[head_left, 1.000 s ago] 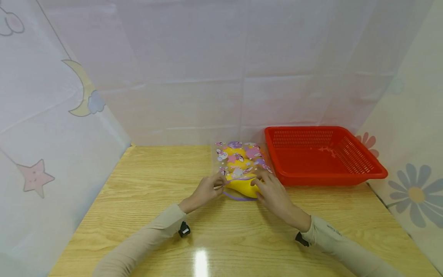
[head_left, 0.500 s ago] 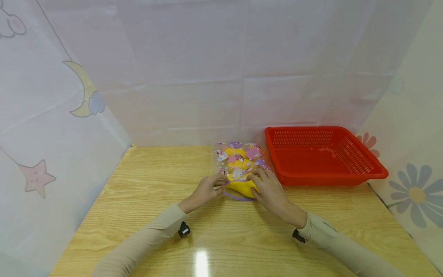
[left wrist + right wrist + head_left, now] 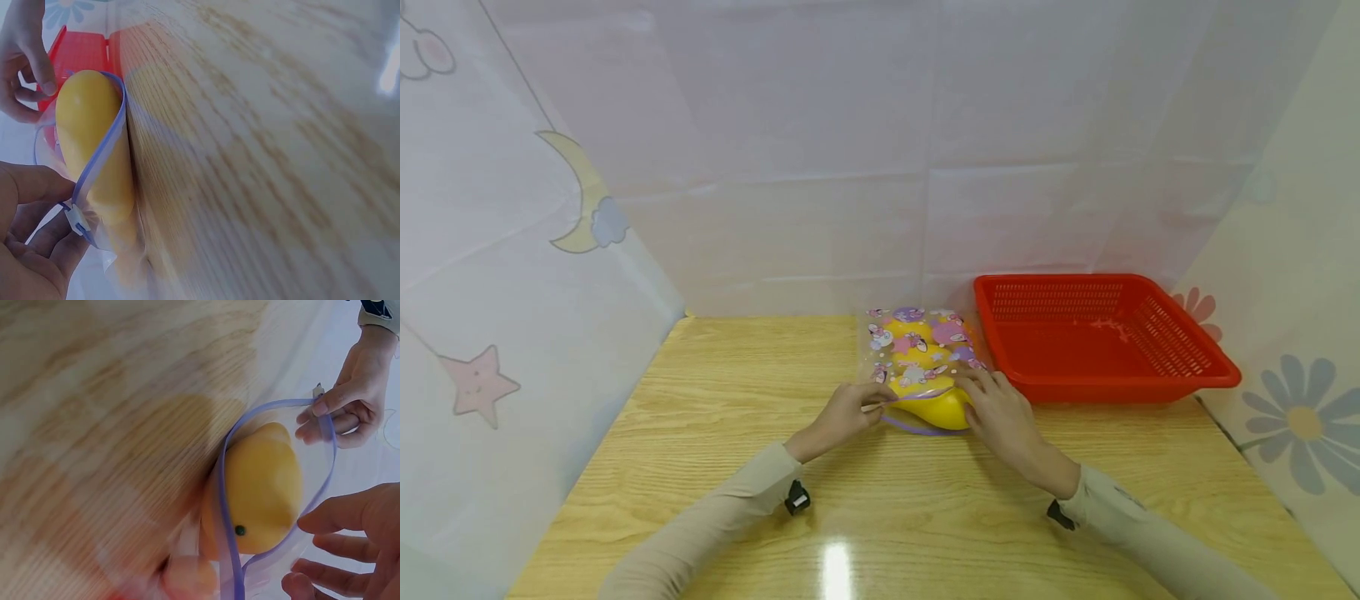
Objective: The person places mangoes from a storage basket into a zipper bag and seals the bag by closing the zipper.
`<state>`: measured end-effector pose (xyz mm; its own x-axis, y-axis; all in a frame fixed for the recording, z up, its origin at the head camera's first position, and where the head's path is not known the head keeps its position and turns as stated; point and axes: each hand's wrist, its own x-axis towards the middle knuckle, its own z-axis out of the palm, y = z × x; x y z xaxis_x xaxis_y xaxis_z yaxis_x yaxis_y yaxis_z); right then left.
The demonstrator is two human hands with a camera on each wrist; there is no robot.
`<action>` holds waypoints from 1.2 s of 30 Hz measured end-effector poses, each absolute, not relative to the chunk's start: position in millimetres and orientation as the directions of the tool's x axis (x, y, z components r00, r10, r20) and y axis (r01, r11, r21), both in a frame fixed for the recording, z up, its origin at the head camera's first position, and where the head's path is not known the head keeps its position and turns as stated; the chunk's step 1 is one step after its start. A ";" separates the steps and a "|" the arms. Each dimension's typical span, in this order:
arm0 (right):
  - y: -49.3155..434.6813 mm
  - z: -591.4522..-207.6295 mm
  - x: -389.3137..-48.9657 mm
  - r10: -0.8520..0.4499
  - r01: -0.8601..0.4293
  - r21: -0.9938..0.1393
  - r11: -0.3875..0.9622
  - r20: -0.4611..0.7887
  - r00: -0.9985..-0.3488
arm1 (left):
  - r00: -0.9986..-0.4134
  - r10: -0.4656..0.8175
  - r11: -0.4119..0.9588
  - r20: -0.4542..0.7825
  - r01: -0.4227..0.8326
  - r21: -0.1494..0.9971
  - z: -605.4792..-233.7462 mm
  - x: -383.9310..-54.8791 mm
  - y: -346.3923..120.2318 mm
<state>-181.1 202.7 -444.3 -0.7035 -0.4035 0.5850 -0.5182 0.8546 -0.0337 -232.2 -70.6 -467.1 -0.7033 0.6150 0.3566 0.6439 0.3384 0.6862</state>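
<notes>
A clear zip bag [image 3: 880,354] with pink and purple cartoon prints lies flat, its purple-edged mouth gaping toward me. Just inside the mouth sits a yellow mango-like fruit [image 3: 262,487] with a small dark green stem dot. More yellow fruit shows through the film behind it. My left hand [image 3: 847,414] pinches the mouth's left corner, by the white slider [image 3: 77,220]. At the other end, my right hand [image 3: 1003,421] has its fingers loosely spread, one fingertip right at the purple edge beside the fruit.
A red plastic basket [image 3: 1108,387] with slotted walls stands right of the bag, close against it. The wooden table [image 3: 760,358] meets a pale sheet [image 3: 797,233] at the back, with printed sheets on both sides.
My right hand moved slightly left over the fruit, then back right, leaving more of the fruit showing in the mouth. My left hand stays at the bag's corner.
</notes>
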 end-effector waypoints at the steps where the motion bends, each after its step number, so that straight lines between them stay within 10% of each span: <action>1: 204.1 -444.5 -180.4 -0.398 -0.508 -0.031 0.861 0.581 -0.710 | -0.702 0.616 0.336 0.357 0.644 0.687 -467.4 -232.5 -70.6; 15: 216.9 -447.3 -175.8 -0.341 -0.413 -0.052 0.909 0.479 -0.809 | -0.708 0.623 0.327 0.333 0.622 0.711 -471.4 -234.9 -71.3; 36: 233.5 -459.4 -176.3 -0.372 -0.368 0.120 0.922 0.540 -0.755 | -0.677 0.642 0.351 0.361 0.677 0.647 -467.3 -231.6 -76.4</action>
<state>-176.3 233.5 -459.4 -0.7547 -0.3721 0.5403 -0.3684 0.9219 0.1202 -231.6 -76.4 -467.3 -0.6768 0.6417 0.3606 0.6772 0.3507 0.6469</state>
